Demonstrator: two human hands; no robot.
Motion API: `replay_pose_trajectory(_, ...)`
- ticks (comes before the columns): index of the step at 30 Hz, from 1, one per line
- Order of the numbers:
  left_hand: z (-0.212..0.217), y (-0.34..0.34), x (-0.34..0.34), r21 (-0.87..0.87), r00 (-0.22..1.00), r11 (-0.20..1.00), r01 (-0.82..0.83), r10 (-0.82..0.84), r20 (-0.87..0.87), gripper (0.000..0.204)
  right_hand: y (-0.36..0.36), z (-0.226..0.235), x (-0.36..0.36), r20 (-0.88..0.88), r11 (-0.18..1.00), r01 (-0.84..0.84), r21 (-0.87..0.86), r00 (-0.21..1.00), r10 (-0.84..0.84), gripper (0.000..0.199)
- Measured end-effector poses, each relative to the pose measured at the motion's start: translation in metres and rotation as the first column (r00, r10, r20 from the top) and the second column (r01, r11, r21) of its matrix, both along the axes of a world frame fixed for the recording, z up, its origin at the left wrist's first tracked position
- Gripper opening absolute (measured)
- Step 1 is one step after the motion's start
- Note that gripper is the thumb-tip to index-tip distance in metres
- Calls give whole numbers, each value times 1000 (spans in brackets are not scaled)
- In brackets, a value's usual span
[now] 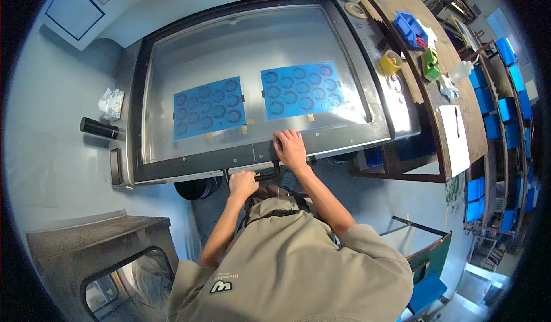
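A large dark-framed glass lid [172, 170] lies flat on a metal machine table. Under the glass sit two blue sheets with ring patterns, the left sheet [209, 107] and the right sheet [301, 90], held with small tan tape tabs. My left hand [242, 183] is closed around the black handle [267, 176] on the frame's near edge. My right hand [290, 148] rests flat on the frame's near rail, fingers spread, just below the right blue sheet.
A black cylinder [99, 128] and a crumpled white packet [111, 103] lie left of the frame. A wooden bench at right holds a yellow tape roll [390, 61], blue tray [410, 26], green box [430, 64] and a white sheet [455, 138]. A metal cabinet [97, 236] stands lower left.
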State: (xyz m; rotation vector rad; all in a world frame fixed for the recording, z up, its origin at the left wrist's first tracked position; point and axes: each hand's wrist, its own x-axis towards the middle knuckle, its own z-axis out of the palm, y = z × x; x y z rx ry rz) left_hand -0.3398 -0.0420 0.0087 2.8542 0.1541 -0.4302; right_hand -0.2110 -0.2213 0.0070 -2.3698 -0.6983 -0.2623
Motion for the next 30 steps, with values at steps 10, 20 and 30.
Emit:
replay_pose_trajectory(10, -7, 1, -2, -19, 997, 1000, -10, 12, 75, 18, 1, -1, 3, 46, 999, -9, 41, 999, 7, 16)
replay_pose_trajectory(20, -10, 2, -2, -65, 986, 998, 9, 2, 166, 16, 4, -1, 3, 41, 998, 11, 56, 999, -14, 15)
replay_pose_trajectory(30, -12, 3, -3, -69, 987, 998, 16, -5, 158, 19, 5, 2, 3, 22, 999, 17, 40, 1000, -18, 14)
